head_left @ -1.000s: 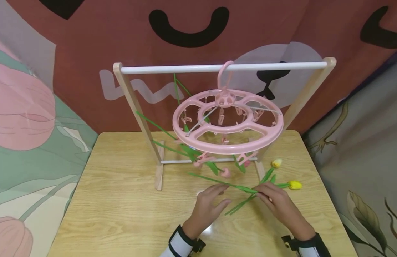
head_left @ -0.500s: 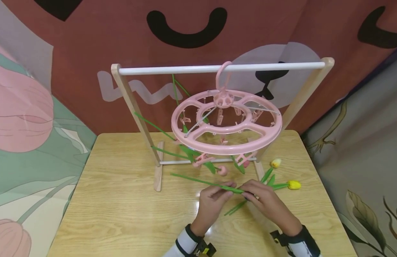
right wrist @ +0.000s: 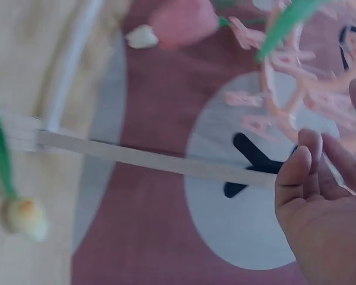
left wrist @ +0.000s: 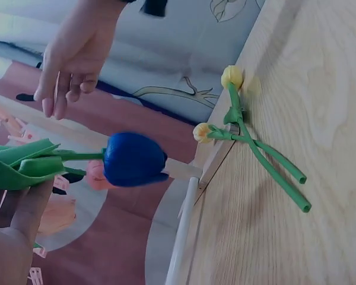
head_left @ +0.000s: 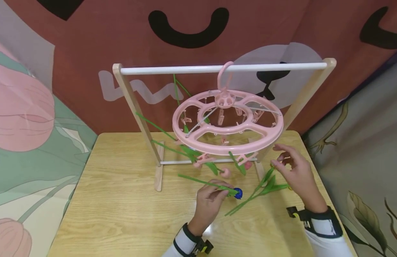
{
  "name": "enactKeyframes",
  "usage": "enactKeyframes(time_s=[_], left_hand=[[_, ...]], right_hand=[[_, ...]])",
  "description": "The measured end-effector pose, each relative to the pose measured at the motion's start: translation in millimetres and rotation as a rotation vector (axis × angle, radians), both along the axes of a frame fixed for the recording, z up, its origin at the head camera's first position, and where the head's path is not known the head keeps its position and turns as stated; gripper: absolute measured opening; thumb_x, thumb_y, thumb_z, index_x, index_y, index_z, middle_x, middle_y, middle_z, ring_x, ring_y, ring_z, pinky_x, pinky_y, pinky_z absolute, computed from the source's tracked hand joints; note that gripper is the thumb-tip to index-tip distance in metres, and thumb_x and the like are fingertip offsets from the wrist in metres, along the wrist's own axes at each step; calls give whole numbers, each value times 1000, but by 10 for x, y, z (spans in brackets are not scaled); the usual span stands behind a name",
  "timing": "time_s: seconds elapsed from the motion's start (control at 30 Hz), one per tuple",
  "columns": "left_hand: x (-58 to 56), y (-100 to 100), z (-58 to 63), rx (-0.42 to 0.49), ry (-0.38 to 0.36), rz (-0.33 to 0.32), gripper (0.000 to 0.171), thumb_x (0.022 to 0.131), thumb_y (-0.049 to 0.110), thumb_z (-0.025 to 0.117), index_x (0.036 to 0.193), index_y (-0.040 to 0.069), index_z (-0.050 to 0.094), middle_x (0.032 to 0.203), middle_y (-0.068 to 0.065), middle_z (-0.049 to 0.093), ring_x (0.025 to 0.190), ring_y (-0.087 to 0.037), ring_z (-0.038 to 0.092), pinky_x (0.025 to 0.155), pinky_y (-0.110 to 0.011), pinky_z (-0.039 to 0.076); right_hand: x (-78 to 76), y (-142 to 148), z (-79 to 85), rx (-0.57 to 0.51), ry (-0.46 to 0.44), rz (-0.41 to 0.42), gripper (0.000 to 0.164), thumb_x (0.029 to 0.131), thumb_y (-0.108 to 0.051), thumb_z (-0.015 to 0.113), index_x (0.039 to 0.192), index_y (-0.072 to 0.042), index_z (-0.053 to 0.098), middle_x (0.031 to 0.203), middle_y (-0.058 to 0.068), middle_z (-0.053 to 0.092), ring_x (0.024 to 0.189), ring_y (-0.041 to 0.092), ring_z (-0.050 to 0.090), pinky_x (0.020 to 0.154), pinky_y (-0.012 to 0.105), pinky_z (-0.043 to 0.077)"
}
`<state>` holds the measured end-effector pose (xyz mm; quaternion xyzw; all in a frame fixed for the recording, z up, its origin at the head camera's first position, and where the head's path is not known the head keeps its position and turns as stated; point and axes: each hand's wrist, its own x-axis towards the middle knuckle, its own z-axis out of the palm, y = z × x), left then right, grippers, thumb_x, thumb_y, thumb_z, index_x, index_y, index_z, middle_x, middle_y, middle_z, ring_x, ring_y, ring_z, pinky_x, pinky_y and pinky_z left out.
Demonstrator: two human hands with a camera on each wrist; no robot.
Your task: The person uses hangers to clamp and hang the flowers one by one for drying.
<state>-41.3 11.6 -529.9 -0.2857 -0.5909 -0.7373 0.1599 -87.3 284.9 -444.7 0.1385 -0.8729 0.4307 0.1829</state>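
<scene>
In the head view my left hand (head_left: 208, 202) pinches an artificial blue tulip (head_left: 238, 193) by its green leaves and stem; the stem points left and the bloom right. The left wrist view shows the blue bloom (left wrist: 133, 159) large, past the fingers. My right hand (head_left: 299, 176), empty with loosely bent fingers, is raised at the right of a round pink clip hanger (head_left: 230, 149). Below that hand, two yellow tulips (head_left: 265, 189) lie on the table with crossed stems, their blooms mostly covered by it. Pink clips (head_left: 203, 158) hang from the ring, with several pink tulips (head_left: 225, 173) among them.
The hanger hooks over the white bar (head_left: 169, 70) of a rack with wooden legs (head_left: 134, 110) on the wooden table (head_left: 115, 207). Green stems stick out to the left of the ring. A printed cloth backdrop (head_left: 89, 89) stands behind, with grey cloth at the right.
The right hand has let go of the blue tulip and moved right and up toward the hanger's side. The left hand has taken hold of the tulip, and its blue bloom now shows.
</scene>
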Motion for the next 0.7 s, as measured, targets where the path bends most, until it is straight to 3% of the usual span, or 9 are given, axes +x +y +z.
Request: enactKeyframes(time_s=[0.2, 0.37, 0.5, 0.7], left_hand=[[-14, -5, -16, -33, 74, 15, 24, 86, -23, 65, 107, -11, 68, 103, -28, 69, 96, -34, 73, 77, -36, 67], [-2, -22, 8, -83, 139, 44, 20, 87, -20, 67, 104, -10, 68, 103, -25, 70, 95, -31, 73, 74, -33, 67], [6, -27, 2, -135, 153, 68, 21, 87, -18, 69, 105, -7, 69, 104, -22, 71, 95, -28, 73, 72, -29, 66], [19, -53, 31, -167, 130, 87, 25, 83, -22, 70, 103, -7, 69, 102, -24, 71, 92, -29, 73, 71, -27, 66]], right_hand=[[-325, -12, 301, -68, -91, -39, 45, 96, -7, 72, 140, -8, 61, 105, -13, 60, 91, 5, 55, 71, 7, 47], [-585, -102, 370, -138, -104, -1, 43, 96, -8, 71, 138, 0, 62, 110, -23, 65, 97, -2, 61, 77, 6, 51], [-650, -157, 406, -186, -81, 17, 38, 96, -5, 70, 133, 4, 64, 113, -23, 67, 103, -2, 63, 82, 7, 51], [-612, -199, 434, -207, -41, 67, 37, 94, 3, 70, 131, 4, 64, 113, -18, 68, 104, 2, 62, 85, 8, 51]])
